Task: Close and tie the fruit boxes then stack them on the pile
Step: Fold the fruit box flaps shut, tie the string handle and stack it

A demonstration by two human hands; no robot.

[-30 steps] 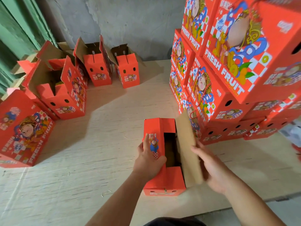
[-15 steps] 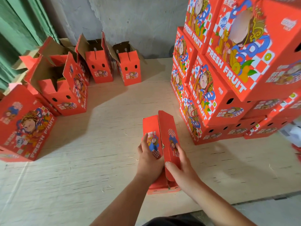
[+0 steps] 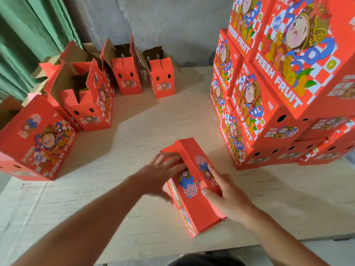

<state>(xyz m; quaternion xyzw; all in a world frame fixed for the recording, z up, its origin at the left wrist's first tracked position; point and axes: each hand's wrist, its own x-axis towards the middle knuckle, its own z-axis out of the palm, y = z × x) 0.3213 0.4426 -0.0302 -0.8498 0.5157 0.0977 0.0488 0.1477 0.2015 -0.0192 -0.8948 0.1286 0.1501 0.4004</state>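
Open fruit boxes stand at the left of the worktop. At centre, the left hand lies with fingers spread on the fruit box, and the right hand grips its raised flap; the pile of closed boxes stands at right

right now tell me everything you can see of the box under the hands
The box is red-orange printed cardboard, long and narrow, standing on the pale wooden table with its top flaps folded shut into a ridge. Cartoon figures and checker patches decorate the flaps. The left hand presses its left flap; the right hand grips its right side.
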